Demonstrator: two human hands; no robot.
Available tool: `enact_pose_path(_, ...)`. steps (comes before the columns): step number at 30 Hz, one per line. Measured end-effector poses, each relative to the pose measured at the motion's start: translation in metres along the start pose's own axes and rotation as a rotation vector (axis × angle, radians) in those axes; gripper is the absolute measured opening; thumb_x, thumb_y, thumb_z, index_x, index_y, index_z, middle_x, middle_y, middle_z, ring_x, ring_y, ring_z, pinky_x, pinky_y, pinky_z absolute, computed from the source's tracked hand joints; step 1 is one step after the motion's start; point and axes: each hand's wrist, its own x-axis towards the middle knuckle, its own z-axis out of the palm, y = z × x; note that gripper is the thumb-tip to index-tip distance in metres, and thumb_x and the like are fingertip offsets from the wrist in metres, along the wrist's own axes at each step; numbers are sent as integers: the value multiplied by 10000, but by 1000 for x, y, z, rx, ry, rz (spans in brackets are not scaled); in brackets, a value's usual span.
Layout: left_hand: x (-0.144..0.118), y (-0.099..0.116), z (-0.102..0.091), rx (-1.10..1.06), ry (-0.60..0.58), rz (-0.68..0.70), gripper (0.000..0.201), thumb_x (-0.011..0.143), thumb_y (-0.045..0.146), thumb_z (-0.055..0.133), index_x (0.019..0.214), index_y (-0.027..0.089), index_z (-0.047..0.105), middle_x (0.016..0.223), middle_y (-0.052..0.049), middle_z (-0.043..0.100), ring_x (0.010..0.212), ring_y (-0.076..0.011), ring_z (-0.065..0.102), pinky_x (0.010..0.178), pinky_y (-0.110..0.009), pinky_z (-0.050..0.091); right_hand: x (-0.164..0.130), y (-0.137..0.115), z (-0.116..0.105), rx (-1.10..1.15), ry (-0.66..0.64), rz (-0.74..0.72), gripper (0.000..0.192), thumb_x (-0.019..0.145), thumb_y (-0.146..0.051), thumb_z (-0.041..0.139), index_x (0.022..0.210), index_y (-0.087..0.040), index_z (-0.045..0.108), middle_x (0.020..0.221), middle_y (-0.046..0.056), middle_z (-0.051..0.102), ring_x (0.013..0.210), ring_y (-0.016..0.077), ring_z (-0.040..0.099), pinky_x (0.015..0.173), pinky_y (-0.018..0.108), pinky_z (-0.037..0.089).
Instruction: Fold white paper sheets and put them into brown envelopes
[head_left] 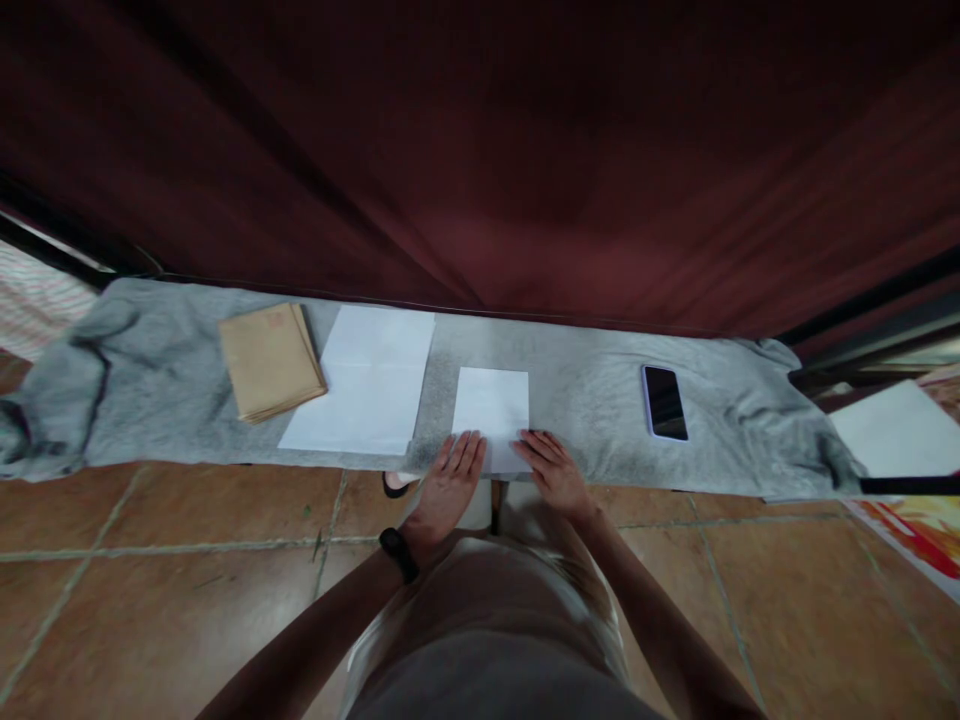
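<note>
Both forearms reach forward from the bottom of the view, over pale trousers and a brown tiled floor (187,580); the left wrist carries a black wristband (398,553).

The left hand (448,482) lies flat with its fingers (466,452) stretched out and close together, pressing on the near left corner of a small white folded sheet (491,405); the right hand (555,470) also lies flat, fingers extended, on the near right corner of the same sheet; neither hand grips anything, they only rest on the paper. The sheet lies just beyond the fingertips, on a grey cloth (585,390) spread along the floor.

To the left of the left fingers, near but not touching the small sheet, lies a larger white paper (364,385) with a fold line across its middle; further left, overlapping its edge, is a stack of brown envelopes (270,360). To the right of the right fingers, well apart, a dark phone (664,401) lies face up on the cloth; far right there is another white sheet (896,430) beside a colourful printed surface (922,535). Beyond everything hangs a dark red curtain (480,150).
</note>
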Motion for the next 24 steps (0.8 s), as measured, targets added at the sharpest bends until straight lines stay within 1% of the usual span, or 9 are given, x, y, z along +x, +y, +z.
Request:
enact_pose_path(4,-14,0,5,-32,29,17,664,913,37,390,1568,139,397,1605,-149,426,1497,-262,394,1240,-471,331,-7,-2,-1,15,-5,-13,588,919,-71,501,1465,-282,561,1554,35,517,1441,212,463,1247,476,336)
enact_pose_path(7,-15,-6,4,-97,37,-25,594,941,77,415,1526,157,473,1590,-143,452,1488,-269,410,1214,-469,368,-6,-1,-4,34,-3,-17,553,924,-81,510,1429,-287,600,1535,32,540,1431,213,476,1245,470,345)
enact_pose_path(11,-8,-22,-3,-221,-28,-68,532,945,118,468,1466,183,550,1564,-113,498,1443,-253,471,1178,-440,419,0,2,-8,62,5,-17,526,950,-107,500,1434,-288,597,1512,36,564,1420,219,489,1219,473,392)
enact_pose_path(13,-3,-32,-5,-273,-55,-86,573,891,76,513,1451,184,563,1570,-102,493,1434,-252,479,1170,-432,432,3,3,-8,51,20,18,538,947,-104,496,1446,-283,586,1511,47,564,1412,231,498,1199,482,419)
enact_pose_path(16,6,-45,-6,-332,-52,-88,632,816,5,543,1419,186,590,1547,-92,524,1424,-245,484,1179,-429,426,8,4,-7,38,25,48,569,917,-78,515,1441,-284,593,1512,53,561,1408,245,500,1186,489,430)
enact_pose_path(18,10,-49,-8,-385,-33,-58,578,827,-1,543,1365,193,631,1476,-82,599,1376,-230,530,1168,-424,440,10,3,-8,61,29,39,551,917,-72,513,1414,-286,618,1492,46,581,1401,240,505,1190,485,422)
enact_pose_path(20,12,-50,-12,-459,-7,-31,450,885,44,543,1283,203,678,1351,-72,689,1275,-215,605,1121,-414,484,12,3,-12,117,52,26,489,949,-99,496,1381,-273,642,1446,49,622,1367,231,536,1184,473,422)
enact_pose_path(22,14,-50,-16,-539,26,-43,291,951,140,549,1177,209,719,1192,-67,753,1139,-210,668,1047,-403,530,13,3,-16,191,100,35,399,997,-164,475,1331,-259,671,1347,58,688,1291,223,596,1145,449,457)
enact_pose_path(24,15,-51,-18,-613,65,-88,204,981,241,565,1086,212,737,1078,-68,770,1045,-211,692,987,-396,553,14,2,-19,253,142,66,329,1037,-244,457,1253,-251,705,1219,61,743,1192,217,652,1072,413,508)
